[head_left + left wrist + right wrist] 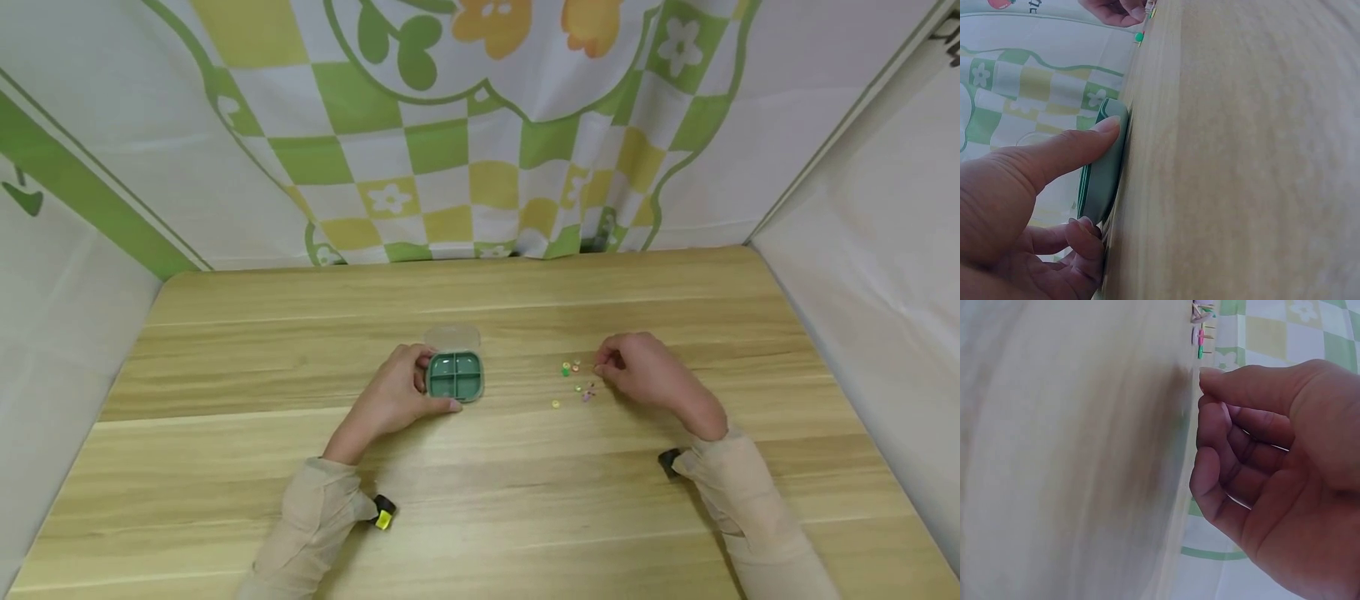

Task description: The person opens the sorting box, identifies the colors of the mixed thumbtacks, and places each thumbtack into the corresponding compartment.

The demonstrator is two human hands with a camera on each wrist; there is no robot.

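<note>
A small green pill box (455, 388) with four compartments lies on the table, its clear lid (452, 337) folded back. My left hand (397, 387) holds it at the left side; in the left wrist view the thumb (1107, 125) presses its near wall, with the other fingers curled at its side. Several tiny colored thumbtacks (587, 396) with thin pins lie loose to the right of the box. Just right of them is my right hand (652, 371), fingers curled, thumb and index tips close together at the tabletop. Whether anything sits between those tips is hidden.
The wooden table (510, 517) reaches to a checked green, yellow and white curtain (480, 167) at the back. White cloth (870, 225) hangs on the right side. A black band piece (384, 507) is on the left wrist, another (669, 462) on the right.
</note>
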